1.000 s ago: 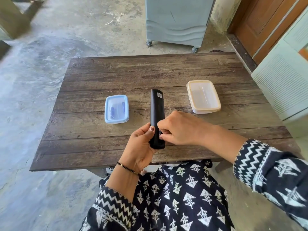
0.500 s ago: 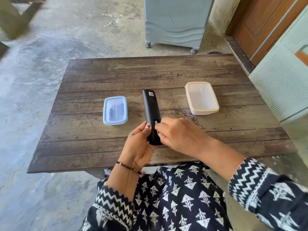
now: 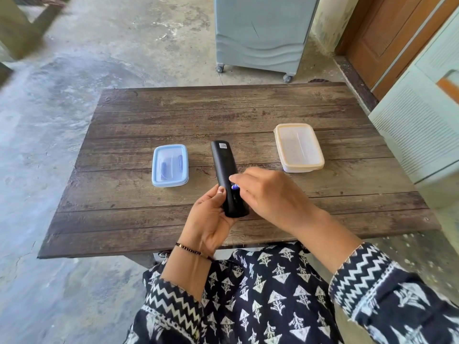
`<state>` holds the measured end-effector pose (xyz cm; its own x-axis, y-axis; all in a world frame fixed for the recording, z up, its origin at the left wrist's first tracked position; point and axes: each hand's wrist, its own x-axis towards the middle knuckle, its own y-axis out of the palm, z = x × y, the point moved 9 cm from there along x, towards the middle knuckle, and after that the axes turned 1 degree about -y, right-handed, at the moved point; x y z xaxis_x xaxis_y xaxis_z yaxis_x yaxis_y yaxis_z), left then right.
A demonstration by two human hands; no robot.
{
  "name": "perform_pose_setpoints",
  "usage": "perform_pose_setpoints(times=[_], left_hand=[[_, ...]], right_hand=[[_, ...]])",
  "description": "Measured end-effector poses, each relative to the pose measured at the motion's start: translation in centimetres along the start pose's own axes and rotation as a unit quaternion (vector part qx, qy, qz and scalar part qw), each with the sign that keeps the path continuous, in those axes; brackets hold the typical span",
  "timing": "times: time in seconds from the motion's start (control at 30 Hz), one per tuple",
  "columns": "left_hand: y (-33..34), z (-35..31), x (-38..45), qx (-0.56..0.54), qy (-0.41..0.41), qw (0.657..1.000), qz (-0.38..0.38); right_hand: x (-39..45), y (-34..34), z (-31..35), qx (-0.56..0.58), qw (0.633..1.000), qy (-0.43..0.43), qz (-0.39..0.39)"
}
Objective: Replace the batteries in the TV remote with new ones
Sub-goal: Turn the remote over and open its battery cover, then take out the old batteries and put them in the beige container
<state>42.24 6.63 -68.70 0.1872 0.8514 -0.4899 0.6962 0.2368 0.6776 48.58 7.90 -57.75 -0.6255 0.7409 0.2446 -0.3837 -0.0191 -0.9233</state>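
Note:
I hold the black TV remote (image 3: 223,163) back side up, just above the wooden table (image 3: 223,112). My left hand (image 3: 211,220) grips its near end from the left. My right hand (image 3: 269,194) lies over the lower right of the remote, fingertips on its back. A small blue spot (image 3: 235,186) shows in a dark gap beside those fingertips. A blue lidded box (image 3: 170,148) stands to the left with blue batteries (image 3: 179,162) seen through its lid. A cream lidded box (image 3: 298,145) stands to the right.
A grey cabinet on castors (image 3: 260,33) stands beyond the table's far edge. A wooden door (image 3: 387,33) and a pale green louvred panel (image 3: 417,135) are at the right. Bare concrete floor (image 3: 74,95) lies to the left.
The remote has tilted its far end to the left and sunk closer to the table. My right hand has shifted along its lower back, and a blue spot now shows there.

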Motion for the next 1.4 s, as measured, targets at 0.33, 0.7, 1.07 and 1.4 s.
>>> perform_pose_setpoints(times=[0.33, 0.7, 1.07, 1.4], left_hand=[[-0.2, -0.4, 0.4, -0.038, 0.005, 0.999, -0.015], [-1.3, -1.6, 0.2, -0.017, 0.042, 0.998, -0.042], [-1.0, -1.4, -0.4, -0.033, 0.03, 0.999, -0.021], [-0.3, -1.2, -0.2, -0.014, 0.023, 0.999, -0.02]], right_hand=[[-1.4, 1.5, 0.8, 0.016, 1.0, 0.0, 0.011], [-5.8, -1.7, -4.5, 0.102, 0.955, 0.204, -0.191], [-7.3, 3.5, -5.7, 0.039, 0.966, 0.241, -0.078], [-5.3, 3.6, -7.8, 0.032, 0.95, 0.301, -0.072]])
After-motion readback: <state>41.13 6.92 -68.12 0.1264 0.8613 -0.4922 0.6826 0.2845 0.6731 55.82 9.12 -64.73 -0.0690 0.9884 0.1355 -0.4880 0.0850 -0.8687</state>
